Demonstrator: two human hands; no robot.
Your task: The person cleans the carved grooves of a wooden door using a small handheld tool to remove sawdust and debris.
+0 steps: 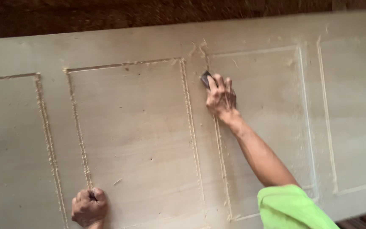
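A large pale wooden door panel (140,127) lies flat, with rectangular grooves cut into it and sawdust lining the grooves. My right hand (222,98) reaches out over a vertical groove near the panel's far side and grips a small dark tool (205,78) pressed against the wood. My left hand (89,207) rests as a fist on the near part of the panel, at the lower end of another groove; something small and dark shows inside the fist, too hidden to name. A bright green sleeve (291,208) covers my right upper arm.
Dark brown ground (106,15) covered in sawdust runs beyond the panel's far edge. Wood shavings lie along the grooves (191,123). A strip of dark floor (365,220) shows at the lower right corner.
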